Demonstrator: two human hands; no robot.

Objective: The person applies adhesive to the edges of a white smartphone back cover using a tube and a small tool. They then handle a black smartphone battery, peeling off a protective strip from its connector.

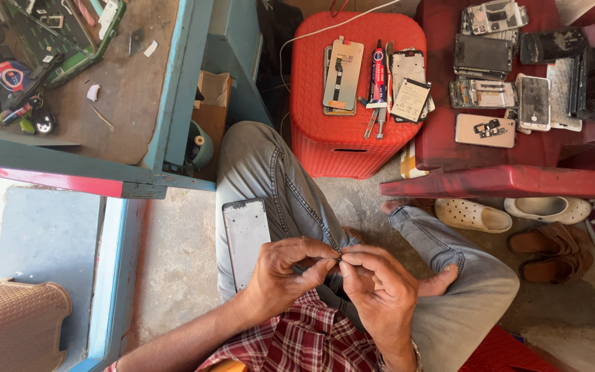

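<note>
Both hands meet over the lap: left hand (285, 275) and right hand (379, 286) pinch a tiny part (339, 257), fingertips closed. Phone frame (246, 240) lies on left thigh. Best kept steady, close.

Phone frame (246, 241) on knee, left of hands (332, 275).

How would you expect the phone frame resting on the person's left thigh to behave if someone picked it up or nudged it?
The phone frame looks thin and hollowed out, so it is probably light and may flex a little. It lies flat on the sloping jeans with nothing holding it, so a nudge could slide it off. Both hands, left hand and right hand, are busy elsewhere.
</note>
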